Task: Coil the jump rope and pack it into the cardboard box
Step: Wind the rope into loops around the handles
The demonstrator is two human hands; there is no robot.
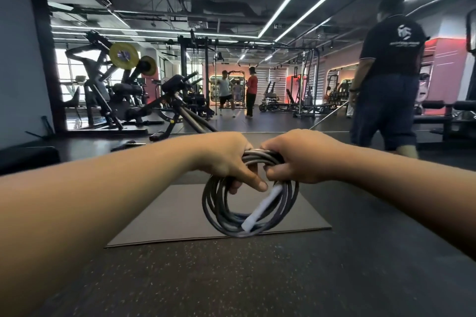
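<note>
A dark grey jump rope (221,216) hangs in several round loops in front of me. Its white handle (262,210) slants down across the coil. My left hand (226,159) grips the top of the coil from the left, thumb pointing right. My right hand (298,157) grips the same bundle from the right, next to the left hand. Under the coil lies a flat brown cardboard sheet (159,213) on the floor; no upright box shows.
The floor is dark speckled rubber (231,278). Weight machines (123,90) stand at the back left. A person in a dark shirt (386,80) walks at the right. Two more people (237,90) stand far back. A black bench (25,159) sits at the left edge.
</note>
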